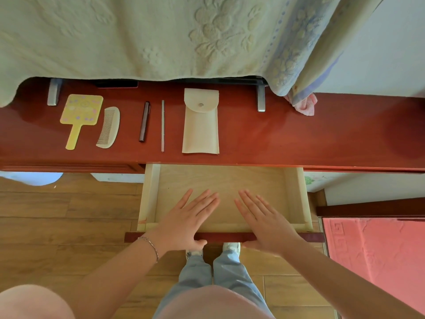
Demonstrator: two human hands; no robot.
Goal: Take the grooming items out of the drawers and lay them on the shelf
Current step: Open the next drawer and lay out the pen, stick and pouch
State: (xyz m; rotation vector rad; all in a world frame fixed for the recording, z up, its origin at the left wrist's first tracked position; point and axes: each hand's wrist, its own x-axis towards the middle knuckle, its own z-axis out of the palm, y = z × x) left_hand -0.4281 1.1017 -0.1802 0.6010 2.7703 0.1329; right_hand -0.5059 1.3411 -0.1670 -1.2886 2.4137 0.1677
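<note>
Now, drawer (224, 180): open, nothing visible inside; light wood, slides by its red front rail.
Left hand (188, 217): flat, fingers spread, holding nothing, palm over the rail.
Right hand (264, 217): likewise flat and empty (thumb under the rail).
Shelf (276, 130), beyond both hands: mirror (79, 116), comb (109, 127), dark pen-like stick (144, 122), thin rod (162, 125), pouch (200, 122).
Handling: all light; comb stiff, pouch soft; mirror probably fragile, best taken by its handle.

Glossy red-brown shelf (299, 139). Yellow hand mirror (79, 115) dotted with lilac flowers. Cream comb (109, 127). Dark brown pen-like stick (144, 122), pale grey rod (162, 125). Beige snap pouch (200, 125). Pale bare-wood drawer (296, 196) fronted in dark red. Embossed floral pale green cloth (138, 35), blue-bordered. Pink key-patterned mat (379, 256).
</note>
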